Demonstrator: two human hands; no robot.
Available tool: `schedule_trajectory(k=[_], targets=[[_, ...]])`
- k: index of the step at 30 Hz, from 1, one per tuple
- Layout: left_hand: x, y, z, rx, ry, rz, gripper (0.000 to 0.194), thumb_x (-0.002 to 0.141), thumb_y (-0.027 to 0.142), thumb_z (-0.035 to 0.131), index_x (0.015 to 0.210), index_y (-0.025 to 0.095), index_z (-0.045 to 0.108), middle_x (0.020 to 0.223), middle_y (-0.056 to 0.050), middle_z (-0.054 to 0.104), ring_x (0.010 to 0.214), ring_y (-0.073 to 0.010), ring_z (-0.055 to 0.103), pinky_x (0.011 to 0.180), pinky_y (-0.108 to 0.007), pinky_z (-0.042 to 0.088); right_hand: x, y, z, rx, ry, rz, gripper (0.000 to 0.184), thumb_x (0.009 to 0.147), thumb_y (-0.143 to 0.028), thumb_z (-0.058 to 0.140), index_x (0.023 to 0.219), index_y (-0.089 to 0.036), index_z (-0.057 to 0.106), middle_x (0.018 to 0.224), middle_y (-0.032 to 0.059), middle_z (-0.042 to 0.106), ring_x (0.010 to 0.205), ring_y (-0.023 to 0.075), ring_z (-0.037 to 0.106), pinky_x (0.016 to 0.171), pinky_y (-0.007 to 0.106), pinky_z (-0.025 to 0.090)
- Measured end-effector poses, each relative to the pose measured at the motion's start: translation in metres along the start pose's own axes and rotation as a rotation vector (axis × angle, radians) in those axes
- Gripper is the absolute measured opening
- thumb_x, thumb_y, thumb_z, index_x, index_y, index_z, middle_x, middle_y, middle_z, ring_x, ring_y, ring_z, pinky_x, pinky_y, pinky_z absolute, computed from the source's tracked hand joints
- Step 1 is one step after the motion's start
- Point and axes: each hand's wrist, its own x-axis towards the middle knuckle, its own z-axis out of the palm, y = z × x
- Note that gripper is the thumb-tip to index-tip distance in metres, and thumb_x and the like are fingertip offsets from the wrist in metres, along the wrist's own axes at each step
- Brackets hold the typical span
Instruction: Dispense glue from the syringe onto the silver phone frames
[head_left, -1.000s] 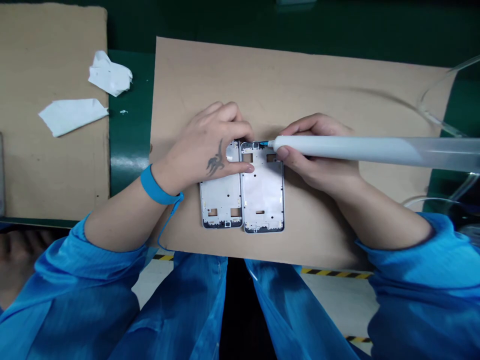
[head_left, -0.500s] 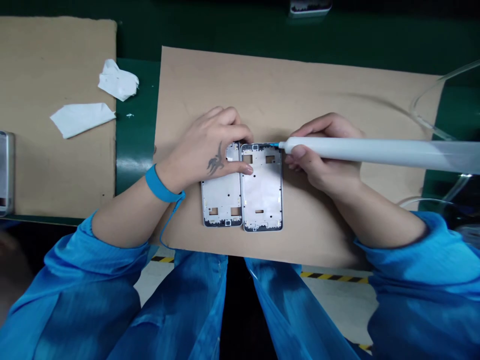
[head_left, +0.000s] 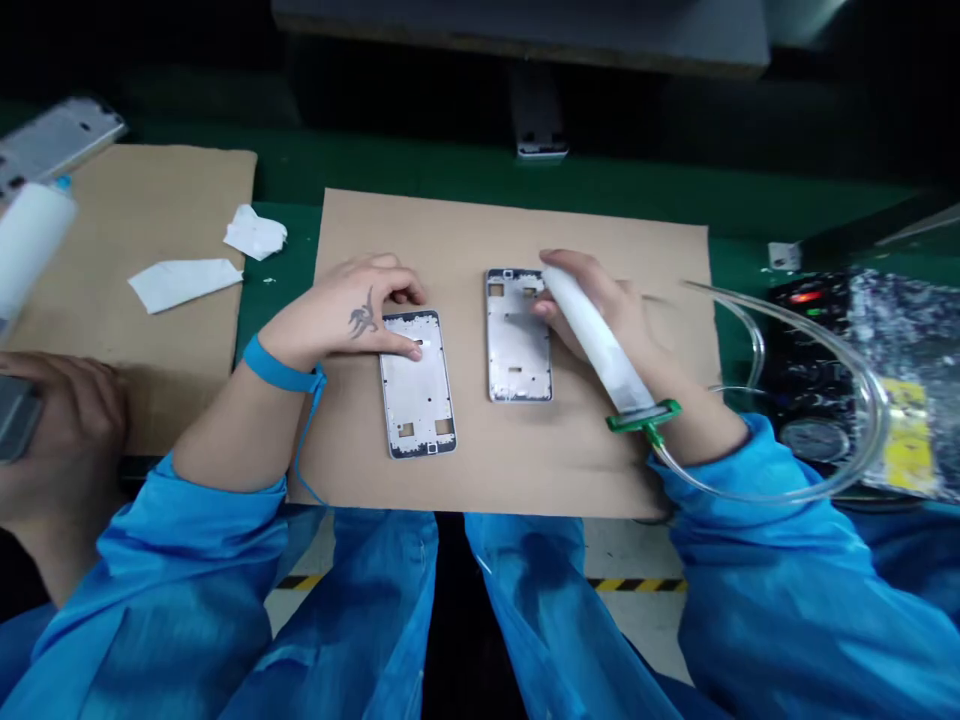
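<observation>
My left hand (head_left: 360, 312) grips the upper left edge of a silver phone frame (head_left: 420, 390), thumb on its face and fingers around the side. This frame lies slightly tilted on a cardboard sheet (head_left: 465, 480). To its right, apart from it, lies a second phone frame (head_left: 517, 345). My right hand (head_left: 634, 315) is closed around a white dispensing syringe (head_left: 600, 335) with a green cap and a clear hose. The syringe stands over that frame's upper right corner; its tip is hidden behind my fingers.
A black dispenser box (head_left: 817, 370) sits at the right, joined by the looping hose (head_left: 874, 400). At the left are a co-worker's hand (head_left: 67, 430), another white syringe (head_left: 34, 240), white tissues (head_left: 187, 283) and another frame (head_left: 60, 140). A shelf (head_left: 525, 30) overhangs the back.
The two frames were side by side and are now apart, the left one moved left with my left hand. The syringe has swung from lying level to pointing up and left. The view has shifted.
</observation>
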Motion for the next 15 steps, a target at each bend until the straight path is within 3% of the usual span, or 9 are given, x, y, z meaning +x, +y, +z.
schedule_trajectory(k=[2,4,6,8,11,13,15], targets=[[0.000,0.000,0.001,-0.003,-0.005,0.003,0.072,0.081,0.080,0.086,0.121,0.021,0.079,0.118,-0.011,0.076,0.109,-0.0302,0.071,0.094,-0.040,0.052,0.014,0.023,-0.012,-0.155,0.113,0.030,0.062,0.090,-0.044,0.092,0.149,-0.039,0.074,0.091,0.0005,0.080,0.068,0.0233,0.066,0.072,0.036,0.052],[0.001,-0.001,0.001,-0.003,-0.011,0.004,0.065,0.082,0.074,0.087,0.120,0.021,0.080,0.119,-0.011,0.076,0.110,-0.0298,0.071,0.094,-0.039,0.052,0.039,0.054,-0.027,-0.231,0.292,0.121,0.065,0.077,-0.029,0.103,0.137,-0.037,0.082,0.067,-0.0048,0.066,0.054,0.0185,0.044,0.064,0.035,0.038],[0.002,-0.002,0.002,-0.007,-0.012,0.006,0.061,0.081,0.068,0.090,0.119,0.022,0.081,0.117,-0.010,0.077,0.110,-0.0297,0.071,0.094,-0.039,0.051,0.070,0.085,-0.044,-0.255,0.373,0.211,0.067,0.065,-0.015,0.107,0.127,-0.031,0.086,0.055,-0.0102,0.050,0.049,0.0157,0.026,0.062,0.036,0.030],[0.002,-0.003,0.002,-0.009,-0.009,0.000,0.059,0.080,0.064,0.092,0.119,0.021,0.081,0.115,-0.010,0.077,0.108,-0.0296,0.071,0.092,-0.038,0.050,0.098,0.111,-0.058,-0.266,0.450,0.338,0.063,0.064,-0.001,0.102,0.118,-0.029,0.086,0.051,-0.0141,0.040,0.048,0.0145,0.020,0.061,0.036,0.026],[0.001,-0.003,0.004,-0.002,-0.010,-0.021,0.056,0.079,0.060,0.094,0.118,0.021,0.082,0.114,-0.010,0.076,0.108,-0.0305,0.071,0.091,-0.038,0.049,0.121,0.127,-0.060,-0.184,0.485,0.302,0.062,0.068,0.006,0.095,0.119,-0.029,0.084,0.060,-0.0110,0.061,0.051,0.0135,0.037,0.063,0.032,0.032],[0.001,-0.004,0.006,0.002,-0.008,-0.014,0.057,0.080,0.061,0.093,0.119,0.021,0.083,0.116,-0.011,0.077,0.110,-0.0315,0.072,0.093,-0.039,0.049,0.128,0.120,-0.045,-0.094,0.399,0.232,0.060,0.069,0.002,0.096,0.119,-0.029,0.084,0.074,-0.0065,0.075,0.060,0.0139,0.056,0.069,0.028,0.040],[0.002,-0.004,0.008,0.003,0.005,0.014,0.059,0.082,0.064,0.091,0.123,0.022,0.083,0.118,-0.011,0.077,0.112,-0.0322,0.072,0.097,-0.040,0.050,0.134,0.102,-0.024,-0.084,0.302,0.208,0.058,0.071,-0.007,0.099,0.122,-0.028,0.083,0.083,-0.0022,0.080,0.073,0.0178,0.069,0.077,0.028,0.050]])
